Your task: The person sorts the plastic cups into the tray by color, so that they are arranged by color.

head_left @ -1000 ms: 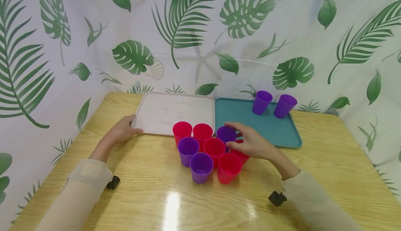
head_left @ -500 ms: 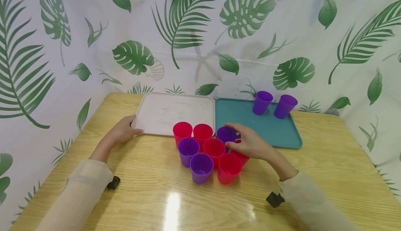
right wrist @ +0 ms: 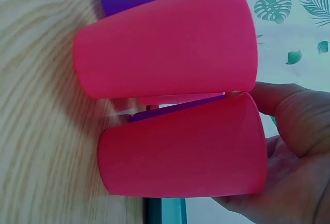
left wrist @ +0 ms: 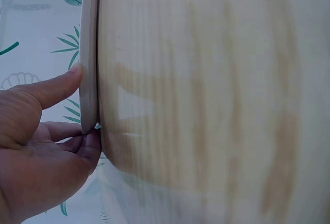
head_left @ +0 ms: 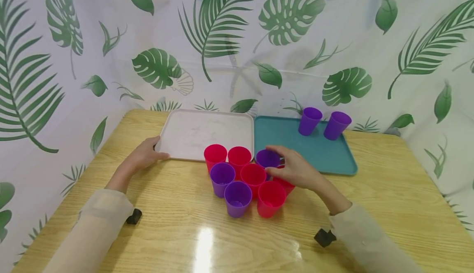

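My left hand (head_left: 144,154) holds the front left corner of the white tray (head_left: 192,137). In the left wrist view its thumb (left wrist: 67,82) lies against the tray edge (left wrist: 89,53) while the other fingers curl at the corner. My right hand (head_left: 299,169) grips the purple cup (head_left: 267,157) at the back right of a cluster of upright red and purple cups, thumb and fingers on either side of its rim. In the right wrist view, a red cup (right wrist: 185,152) and another red cup (right wrist: 170,43) stand before the hand and mostly hide the gripped cup.
Beside the white tray lies a teal tray (head_left: 289,151), with a purple cup (head_left: 310,121) and a second purple cup (head_left: 337,125) standing at its back right. Purple cups and red cups, such as the nearest red cup (head_left: 271,199), crowd together just in front of the trays. Leaf-patterned cloth (head_left: 222,87) hangs behind.
The right forearm has shifted slightly to the left, its hand staying at the same purple cup. Left hand, trays and cups look unmoved.
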Demonstrator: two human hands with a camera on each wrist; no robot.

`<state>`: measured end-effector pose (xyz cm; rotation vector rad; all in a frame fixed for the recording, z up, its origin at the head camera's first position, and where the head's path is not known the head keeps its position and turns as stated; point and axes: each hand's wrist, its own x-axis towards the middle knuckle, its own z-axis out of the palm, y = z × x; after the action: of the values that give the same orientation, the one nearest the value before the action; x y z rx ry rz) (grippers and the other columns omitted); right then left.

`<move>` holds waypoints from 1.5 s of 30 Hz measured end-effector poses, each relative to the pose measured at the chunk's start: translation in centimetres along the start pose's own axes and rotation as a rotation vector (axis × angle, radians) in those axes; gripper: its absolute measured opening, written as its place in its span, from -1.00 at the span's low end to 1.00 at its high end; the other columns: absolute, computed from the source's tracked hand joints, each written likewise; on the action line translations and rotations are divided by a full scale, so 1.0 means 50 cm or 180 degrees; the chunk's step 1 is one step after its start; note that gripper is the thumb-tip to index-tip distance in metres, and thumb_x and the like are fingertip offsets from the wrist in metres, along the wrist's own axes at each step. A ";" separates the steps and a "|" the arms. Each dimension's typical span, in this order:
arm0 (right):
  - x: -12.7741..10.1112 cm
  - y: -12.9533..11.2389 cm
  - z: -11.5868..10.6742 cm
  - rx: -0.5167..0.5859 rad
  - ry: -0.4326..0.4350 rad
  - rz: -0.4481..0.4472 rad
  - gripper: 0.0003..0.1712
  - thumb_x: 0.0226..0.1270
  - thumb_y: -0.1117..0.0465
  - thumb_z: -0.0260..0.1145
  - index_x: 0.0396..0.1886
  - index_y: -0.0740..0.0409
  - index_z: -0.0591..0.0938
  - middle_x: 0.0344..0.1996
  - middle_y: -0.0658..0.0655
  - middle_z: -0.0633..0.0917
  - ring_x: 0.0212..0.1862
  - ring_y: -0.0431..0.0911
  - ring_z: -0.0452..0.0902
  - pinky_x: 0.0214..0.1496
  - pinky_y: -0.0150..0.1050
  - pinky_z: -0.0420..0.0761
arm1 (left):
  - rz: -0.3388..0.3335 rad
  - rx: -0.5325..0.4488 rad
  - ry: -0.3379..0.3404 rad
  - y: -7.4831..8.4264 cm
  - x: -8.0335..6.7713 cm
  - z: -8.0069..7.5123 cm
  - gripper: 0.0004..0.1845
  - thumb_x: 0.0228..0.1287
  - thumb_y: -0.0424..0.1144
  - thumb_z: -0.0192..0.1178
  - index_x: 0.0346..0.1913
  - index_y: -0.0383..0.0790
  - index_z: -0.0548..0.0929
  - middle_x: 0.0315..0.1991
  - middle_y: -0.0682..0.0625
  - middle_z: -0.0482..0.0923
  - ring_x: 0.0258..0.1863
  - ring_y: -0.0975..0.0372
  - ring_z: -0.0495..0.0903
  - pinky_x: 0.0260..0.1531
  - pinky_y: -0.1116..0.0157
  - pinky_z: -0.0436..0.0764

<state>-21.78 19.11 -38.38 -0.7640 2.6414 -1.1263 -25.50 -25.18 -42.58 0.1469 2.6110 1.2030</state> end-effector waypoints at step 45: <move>0.082 0.041 -0.161 0.0183 0.1422 0.0536 -0.11 0.46 -0.01 0.37 0.57 0.36 0.27 0.36 0.42 0.51 0.29 0.23 0.50 0.34 0.16 0.51 | -0.0041 -0.0026 0.0006 -0.006 0.003 0.001 -0.15 0.50 -0.27 0.24 0.59 -0.53 -0.02 0.57 -0.48 0.01 0.56 -0.28 0.01 0.50 -0.21 0.09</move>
<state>-28.86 23.20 -34.03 -0.2934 2.9360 -1.4575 -25.64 -25.28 -42.86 0.1272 2.6041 1.2100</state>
